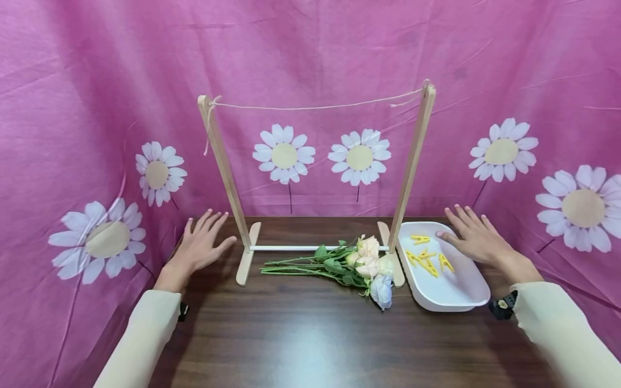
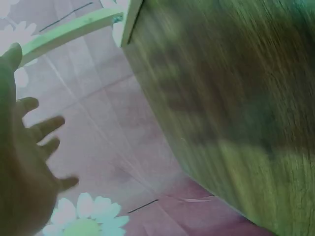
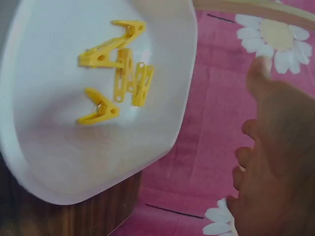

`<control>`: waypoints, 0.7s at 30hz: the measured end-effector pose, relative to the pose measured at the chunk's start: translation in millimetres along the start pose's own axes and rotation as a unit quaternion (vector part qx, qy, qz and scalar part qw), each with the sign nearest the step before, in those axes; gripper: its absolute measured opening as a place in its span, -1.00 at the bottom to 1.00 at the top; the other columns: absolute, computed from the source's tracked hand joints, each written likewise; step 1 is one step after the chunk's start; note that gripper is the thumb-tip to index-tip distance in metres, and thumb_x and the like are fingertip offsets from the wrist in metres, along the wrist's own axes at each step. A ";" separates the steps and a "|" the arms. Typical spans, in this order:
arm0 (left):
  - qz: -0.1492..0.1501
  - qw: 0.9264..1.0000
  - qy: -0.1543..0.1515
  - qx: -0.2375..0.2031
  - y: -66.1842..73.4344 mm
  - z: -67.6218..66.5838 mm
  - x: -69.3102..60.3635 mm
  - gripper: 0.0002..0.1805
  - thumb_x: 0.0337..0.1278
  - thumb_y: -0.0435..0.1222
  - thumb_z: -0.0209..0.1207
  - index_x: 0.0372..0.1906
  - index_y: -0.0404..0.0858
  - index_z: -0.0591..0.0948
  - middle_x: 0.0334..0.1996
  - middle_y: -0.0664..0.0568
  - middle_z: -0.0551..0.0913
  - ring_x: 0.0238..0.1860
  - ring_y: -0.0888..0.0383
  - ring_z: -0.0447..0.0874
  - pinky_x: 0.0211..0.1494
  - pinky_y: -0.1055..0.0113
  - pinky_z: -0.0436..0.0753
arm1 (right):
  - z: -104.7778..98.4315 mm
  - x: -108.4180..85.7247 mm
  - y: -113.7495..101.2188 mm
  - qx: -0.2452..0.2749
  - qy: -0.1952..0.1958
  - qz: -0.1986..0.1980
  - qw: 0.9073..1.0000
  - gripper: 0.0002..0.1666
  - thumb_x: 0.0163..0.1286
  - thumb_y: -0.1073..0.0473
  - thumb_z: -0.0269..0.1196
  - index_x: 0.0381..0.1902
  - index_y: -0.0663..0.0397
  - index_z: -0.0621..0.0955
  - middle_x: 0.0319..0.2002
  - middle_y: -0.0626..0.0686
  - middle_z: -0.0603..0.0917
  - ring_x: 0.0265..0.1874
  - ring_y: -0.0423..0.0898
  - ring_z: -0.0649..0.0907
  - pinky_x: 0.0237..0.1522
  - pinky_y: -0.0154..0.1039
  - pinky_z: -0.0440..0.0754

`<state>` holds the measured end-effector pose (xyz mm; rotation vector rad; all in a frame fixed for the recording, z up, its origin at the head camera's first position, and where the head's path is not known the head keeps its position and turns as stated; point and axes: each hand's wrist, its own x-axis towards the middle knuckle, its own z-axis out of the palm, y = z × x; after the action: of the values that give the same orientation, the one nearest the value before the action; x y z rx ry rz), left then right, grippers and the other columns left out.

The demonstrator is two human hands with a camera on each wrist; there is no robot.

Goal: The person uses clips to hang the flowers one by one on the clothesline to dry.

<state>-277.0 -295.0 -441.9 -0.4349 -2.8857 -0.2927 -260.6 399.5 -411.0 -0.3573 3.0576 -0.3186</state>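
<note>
My left hand (image 1: 198,245) hovers with spread fingers over the table, just left of the wooden frame's left post (image 1: 225,167), holding nothing. Over the right rim of a white plastic basin (image 1: 443,291) is my right hand (image 1: 477,237), its fingers spread and nothing in its grasp. Several yellow clothespins (image 3: 101,54) lie inside the basin. Between the frame's feet a bunch of roses (image 1: 367,264) rests on its side, cream and pale blue heads to the right, green stems to the left. A thin string (image 1: 310,108) is tied between the tops of the two posts.
A white rod (image 1: 315,248) joins the posts low down, behind the stems. The dark wooden table (image 1: 271,334) reaches back to a pink cloth (image 1: 310,48) printed with daisies, which hangs behind and on both sides. The basin stands against the frame's right foot.
</note>
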 end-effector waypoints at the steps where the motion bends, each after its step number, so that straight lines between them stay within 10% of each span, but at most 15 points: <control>1: 0.012 1.000 0.015 0.005 1.4 -1.9 -0.6 -0.21 0.55 0.14 0.09 0.62 -0.23 0.33 0.53 -0.31 0.42 0.61 -0.30 0.24 0.59 -0.44 0.14 | -2.8 0.0 -2.6 -0.001 0.003 -0.004 1.000 0.08 0.64 -0.34 0.06 0.71 0.29 0.00 0.65 0.52 -0.04 0.65 0.52 -0.09 0.60 0.53 -0.18; 8: 0.085 0.991 0.101 0.013 19.4 -13.3 -5.9 -0.79 0.44 -0.20 0.28 -0.06 -0.26 0.76 -0.15 -0.12 0.83 -0.13 -0.17 0.82 -0.10 -0.13 0.75 | -24.3 0.9 -22.5 0.010 0.029 -0.006 1.000 -0.22 0.59 -0.14 0.27 0.49 0.31 0.45 0.26 0.42 0.67 0.25 0.46 0.64 0.13 0.56 0.54; 21: 0.136 0.987 0.061 -0.050 71.1 -4.0 2.8 -0.95 0.38 -0.31 0.30 -0.21 -0.12 0.76 -0.45 0.16 0.71 -0.45 0.22 0.62 -0.31 0.08 0.69 | -32.4 23.1 -35.2 0.020 0.071 -0.027 0.997 -0.84 0.50 0.12 0.37 -0.11 0.07 0.79 -0.31 0.00 0.81 -0.31 -0.06 0.71 -0.30 0.01 0.62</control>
<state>-257.0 -228.6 -425.8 -0.7912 -2.6579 -0.4029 -277.4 367.0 -372.4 -0.4327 3.1790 -0.4253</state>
